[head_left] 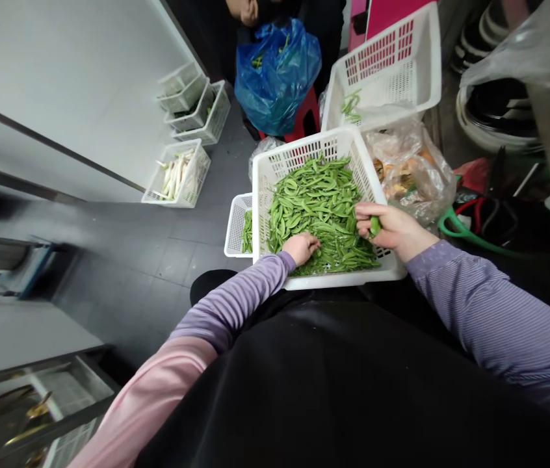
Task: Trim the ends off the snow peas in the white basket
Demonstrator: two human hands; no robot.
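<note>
A white slotted plastic basket (pixel 314 282) full of green snow peas (pixel 314 195) sits close in front of my black apron. Low in the basket, my left hand (pixel 301 248) is closed over the pods with fingertips pinched together; what lies between them is hidden. Over the basket's right side, my right hand (pixel 386 226) is shut on a snow pea (pixel 375 226), whose green end sticks out of the curled fingers.
Beyond stands another white basket (pixel 382 107) with a few pods. A blue plastic bag (pixel 277 78) is before another person (pixel 243 10). A clear bag of scraps (pixel 409 172) lies right. Left are a small basket (pixel 236 224), a basket of white vegetables (pixel 177 172) and stacked baskets (pixel 197 107).
</note>
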